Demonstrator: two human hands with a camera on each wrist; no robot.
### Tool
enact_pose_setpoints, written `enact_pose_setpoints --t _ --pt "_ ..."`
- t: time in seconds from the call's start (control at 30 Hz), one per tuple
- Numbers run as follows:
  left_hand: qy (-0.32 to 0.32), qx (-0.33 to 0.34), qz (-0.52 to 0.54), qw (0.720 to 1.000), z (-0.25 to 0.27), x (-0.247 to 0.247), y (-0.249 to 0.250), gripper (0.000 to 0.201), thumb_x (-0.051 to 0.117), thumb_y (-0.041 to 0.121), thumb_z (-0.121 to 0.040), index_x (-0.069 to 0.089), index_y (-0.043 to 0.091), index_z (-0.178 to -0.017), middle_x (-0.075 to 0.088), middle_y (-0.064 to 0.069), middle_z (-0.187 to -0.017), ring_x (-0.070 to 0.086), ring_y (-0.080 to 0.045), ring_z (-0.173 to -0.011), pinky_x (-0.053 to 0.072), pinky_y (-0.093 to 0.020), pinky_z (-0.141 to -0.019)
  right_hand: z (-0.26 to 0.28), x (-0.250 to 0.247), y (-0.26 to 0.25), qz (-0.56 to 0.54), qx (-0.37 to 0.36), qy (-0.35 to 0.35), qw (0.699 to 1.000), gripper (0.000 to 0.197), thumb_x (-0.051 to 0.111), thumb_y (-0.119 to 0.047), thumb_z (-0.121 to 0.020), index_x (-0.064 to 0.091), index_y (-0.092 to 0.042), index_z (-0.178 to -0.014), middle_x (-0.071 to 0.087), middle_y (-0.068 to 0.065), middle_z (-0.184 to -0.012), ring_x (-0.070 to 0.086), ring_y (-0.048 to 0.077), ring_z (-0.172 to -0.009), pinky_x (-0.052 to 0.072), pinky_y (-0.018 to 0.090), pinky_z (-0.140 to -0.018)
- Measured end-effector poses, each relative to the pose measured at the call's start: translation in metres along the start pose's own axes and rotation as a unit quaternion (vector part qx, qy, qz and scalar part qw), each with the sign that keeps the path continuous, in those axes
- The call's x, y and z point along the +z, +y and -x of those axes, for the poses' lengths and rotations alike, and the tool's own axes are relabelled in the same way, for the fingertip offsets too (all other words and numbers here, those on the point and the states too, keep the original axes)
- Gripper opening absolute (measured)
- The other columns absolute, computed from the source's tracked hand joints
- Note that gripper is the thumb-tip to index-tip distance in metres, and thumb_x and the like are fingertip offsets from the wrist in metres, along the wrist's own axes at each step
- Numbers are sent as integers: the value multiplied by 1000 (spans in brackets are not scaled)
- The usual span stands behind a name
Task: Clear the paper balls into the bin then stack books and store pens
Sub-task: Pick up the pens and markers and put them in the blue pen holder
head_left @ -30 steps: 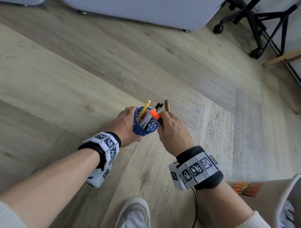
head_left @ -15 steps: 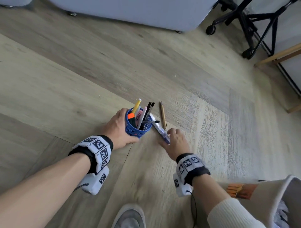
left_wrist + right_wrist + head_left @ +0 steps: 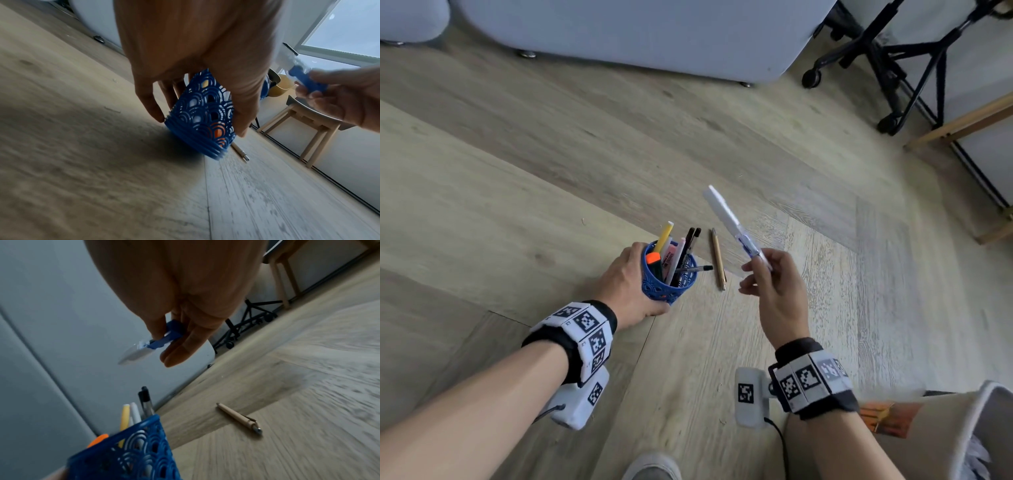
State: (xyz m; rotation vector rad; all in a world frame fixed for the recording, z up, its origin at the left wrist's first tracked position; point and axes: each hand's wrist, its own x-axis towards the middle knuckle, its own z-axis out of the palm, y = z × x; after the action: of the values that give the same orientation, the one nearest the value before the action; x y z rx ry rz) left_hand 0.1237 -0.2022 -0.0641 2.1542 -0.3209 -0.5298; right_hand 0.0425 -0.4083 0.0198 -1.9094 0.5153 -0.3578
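Now at pen-storing: left hand wraps the blue pen holder tilted on the floor, right hand pinches a white-blue pen raised right of holder; next, drop it in, then grab tan pen beside holder.

Both wrists are wearing black bands carrying white tiles printed with black square codes. A white camera block is hanging under the left band, trailing a thin cable. Another block at the right wrist is showing one code and a black cable. A grey shoe is showing at 6 o'clock.
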Motion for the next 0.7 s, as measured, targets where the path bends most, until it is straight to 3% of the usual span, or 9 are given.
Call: enact_pose_setpoints --t 0.2,0.3,0.37,0.43,0.53,0.6,0.63,0.7 --pt "38 -12 21 999 4 -7 -1 92 89 35 -51 37 30 -127 53 8 -119 58 -15 -98 52 -34 -83 10 13 -5 -75 33 -76 994 15 48 -11 -100 56 0 -107 67 11 -88 62 19 -67 57 31 -65" --pt "32 -10 59 998 6 -11 -6 103 93 38 -45 35 30 -130 50 8 -124 56 -13 -107 50 -33 -90 14 18 3 -75 53 -95 991 17 48 -13 -100 57 0 -108 67 8 -86 62 19 -68 57 34 -66" --pt "12 -17 90 996 9 -14 -7 123 95 46 -40 25 24 -139 39 4 -135 45 -10 -121 42 -29 -101 16 19 8 -48 45 -104 992 16 51 -14 -99 58 -4 -107 67 10 -87 63 19 -67 57 34 -66" --pt "26 -18 117 993 12 -20 -6 140 91 57 -36 11 25 -146 28 1 -147 31 -4 -130 32 -24 -104 16 19 10 -30 36 -108 993 12 52 -14 -98 59 -7 -105 68 11 -87 64 19 -67 57 33 -66" --pt "66 25 133 989 14 -29 5 142 82 75 -30 9 35 -146 26 4 -153 29 -4 -137 32 -27 -107 17 21 7 -10 19 -115 993 9 54 -13 -97 60 -12 -102 68 12 -87 64 20 -67 58 34 -66" --pt "63 48 103 992 15 -34 14 136 78 77 -34 14 33 -146 37 7 -146 45 -7 -127 40 -29 -103 18 25 4 -6 11 -125 992 9 54 -14 -97 61 -13 -102 69 10 -86 64 19 -66 58 33 -65" --pt "56 56 85 993 17 -36 21 129 76 77 -37 19 34 -144 46 11 -137 54 -4 -113 44 -27 -97 18 28 1 -4 8 -131 991 9 55 -14 -97 62 -13 -102 69 9 -85 64 20 -66 58 33 -65" --pt "44 79 66 994 20 -35 31 116 74 77 -42 28 35 -140 51 24 -123 58 7 -93 48 -23 -88 19 35 -5 0 -6 -152 988 13 54 -15 -97 63 -12 -106 69 8 -83 65 19 -67 57 31 -64"
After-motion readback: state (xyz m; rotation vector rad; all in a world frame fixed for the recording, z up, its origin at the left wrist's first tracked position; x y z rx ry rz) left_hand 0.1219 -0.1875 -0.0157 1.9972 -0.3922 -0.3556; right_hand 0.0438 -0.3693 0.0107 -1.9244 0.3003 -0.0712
